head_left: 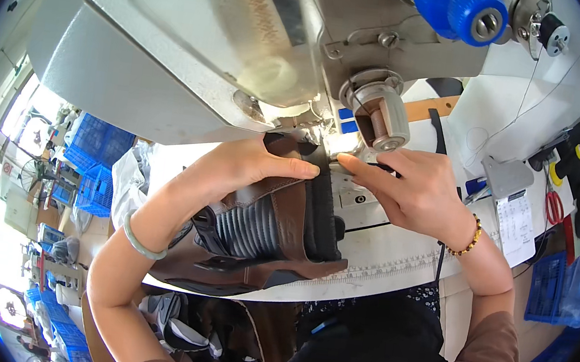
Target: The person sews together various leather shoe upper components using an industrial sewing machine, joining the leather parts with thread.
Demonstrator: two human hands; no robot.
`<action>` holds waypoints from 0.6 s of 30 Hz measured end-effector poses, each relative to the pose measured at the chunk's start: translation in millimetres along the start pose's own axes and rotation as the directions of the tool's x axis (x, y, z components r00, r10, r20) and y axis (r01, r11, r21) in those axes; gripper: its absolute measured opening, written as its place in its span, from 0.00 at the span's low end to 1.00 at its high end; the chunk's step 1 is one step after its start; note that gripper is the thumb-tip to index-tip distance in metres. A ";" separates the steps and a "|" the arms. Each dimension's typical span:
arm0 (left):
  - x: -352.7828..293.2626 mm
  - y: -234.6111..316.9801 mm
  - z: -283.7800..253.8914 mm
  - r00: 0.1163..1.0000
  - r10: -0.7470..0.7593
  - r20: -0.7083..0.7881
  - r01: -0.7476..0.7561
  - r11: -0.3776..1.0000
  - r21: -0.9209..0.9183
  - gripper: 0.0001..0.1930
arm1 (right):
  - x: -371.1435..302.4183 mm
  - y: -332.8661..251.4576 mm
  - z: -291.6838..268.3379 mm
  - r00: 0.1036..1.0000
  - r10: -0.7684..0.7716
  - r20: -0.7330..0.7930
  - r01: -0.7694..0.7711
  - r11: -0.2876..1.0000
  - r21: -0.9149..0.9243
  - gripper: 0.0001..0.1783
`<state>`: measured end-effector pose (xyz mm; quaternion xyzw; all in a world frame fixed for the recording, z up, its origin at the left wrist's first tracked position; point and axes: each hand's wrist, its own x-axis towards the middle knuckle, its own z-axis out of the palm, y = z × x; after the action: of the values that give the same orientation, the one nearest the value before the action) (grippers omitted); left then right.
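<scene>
A brown leather shoe upper (290, 227) with a grey ribbed panel and black lining lies on the bed of the sewing machine (168, 60). My left hand (245, 165) grips its far end, the thumb pressed on the dark edge and the other fingers hidden. Close by the needle area, which is in glare, my right hand (411, 188) has its index finger stretched toward the upper's edge. Its other fingers are curled, and a small dark thing shows between them that I cannot make out. Just beyond hangs a metal bobbin-like cylinder (386, 120).
A ruler strip (381, 263) runs along the white table's near edge. To the right are red-handled scissors (554, 207), a paper slip (516, 228) and a blue crate (546, 285). More blue crates (100, 141) stand left. Below the table, a container holds shoe parts (183, 330).
</scene>
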<state>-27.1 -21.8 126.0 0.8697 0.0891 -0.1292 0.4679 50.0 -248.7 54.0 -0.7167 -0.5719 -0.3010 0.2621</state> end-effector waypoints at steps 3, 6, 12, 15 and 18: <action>5.2 -12.3 -7.8 0.996 -0.091 -0.017 0.091 0.996 0.020 0.19 | 2.0 -0.4 1.1 1.000 0.005 -0.017 -0.005 1.000 -0.006 0.22; 2.0 -1.5 -1.1 0.995 -0.098 -0.023 0.097 0.995 -0.021 0.19 | 5.6 -4.2 -1.3 1.000 0.010 -0.014 -0.010 1.000 -0.009 0.19; 4.4 -4.1 -1.4 0.998 -0.058 -0.021 0.056 0.994 -0.092 0.17 | 5.1 -2.0 -1.9 1.000 0.023 0.005 -0.023 0.999 -0.029 0.17; 6.3 1.0 -2.4 0.991 -0.131 0.020 0.132 0.973 -0.188 0.14 | 9.7 0.8 -5.1 1.000 0.001 0.020 0.001 0.996 -0.086 0.16; 8.2 1.2 -4.6 0.982 -0.190 0.002 0.188 0.971 -0.148 0.14 | 10.9 -1.2 -4.8 0.999 0.029 0.014 -0.028 0.996 -0.080 0.13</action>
<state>-18.3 -18.4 126.8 0.8210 0.1836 -0.1610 0.5161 50.0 -244.7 65.3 -0.7368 -0.5511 -0.3146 0.2333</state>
